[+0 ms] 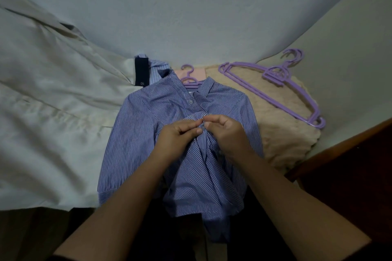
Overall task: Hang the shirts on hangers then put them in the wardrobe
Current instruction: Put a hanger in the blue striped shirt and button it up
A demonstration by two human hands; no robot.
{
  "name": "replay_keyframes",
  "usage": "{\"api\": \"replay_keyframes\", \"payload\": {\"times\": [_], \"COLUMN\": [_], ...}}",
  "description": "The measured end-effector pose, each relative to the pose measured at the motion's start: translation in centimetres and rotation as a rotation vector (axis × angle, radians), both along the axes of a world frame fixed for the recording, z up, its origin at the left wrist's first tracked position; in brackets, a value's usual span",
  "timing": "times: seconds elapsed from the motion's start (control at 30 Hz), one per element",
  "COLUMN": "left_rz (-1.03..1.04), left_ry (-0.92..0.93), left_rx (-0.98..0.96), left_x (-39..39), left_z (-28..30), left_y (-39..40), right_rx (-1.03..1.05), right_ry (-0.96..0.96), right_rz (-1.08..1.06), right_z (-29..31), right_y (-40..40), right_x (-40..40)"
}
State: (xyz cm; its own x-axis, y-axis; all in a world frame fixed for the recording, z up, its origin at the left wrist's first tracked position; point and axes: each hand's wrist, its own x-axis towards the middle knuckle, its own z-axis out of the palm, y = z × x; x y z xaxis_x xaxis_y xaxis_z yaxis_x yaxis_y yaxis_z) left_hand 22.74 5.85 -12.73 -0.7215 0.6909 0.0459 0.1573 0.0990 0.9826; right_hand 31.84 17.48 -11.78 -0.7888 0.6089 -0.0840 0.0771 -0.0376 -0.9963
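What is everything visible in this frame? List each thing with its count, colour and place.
Blue-and-white striped button-up shirt: one, centre, lying on the bed, already on a hanger.
Purple plastic hanger inside that shirt: one, hook sticking out at the collar.
Spare purple plastic hangers: a stack, count unclear, right, on the blanket.
Beige fuzzy blanket: one, right of the shirt.
Cream bedsheet: one, left.
Light blue striped garment with dark band: one, behind the shirt.
Pink cloth: one, behind the collar.
Brown wooden furniture: right edge.
Left hand: pinches the shirt's placket.
Right hand: pinches the placket at a button.
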Motion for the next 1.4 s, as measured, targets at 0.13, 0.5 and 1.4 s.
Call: {"api": "replay_keyframes", "payload": {"times": [0.13,0.5,1.4], "left_rz": [-0.023,0.001,-0.082], "left_ry": [0.06,0.283,-0.251], "left_rx": [-0.052,-0.174,-0.038], "left_x": [-0.2,-1.2,0.0], "left_z": [-0.3,2.0,1.6], "left_y": [-0.1,0.9,-0.5], "right_rx": [0.035,0.217,-0.254], "right_ry": [-0.003,-0.017,0.059], "right_rz": [-0.017,0.053,0.166], "right_z": [-0.2,1.2,-0.5], "right_y": [-0.1,1.3,1.4], "right_x": [0.0,-1.0,1.0]}}
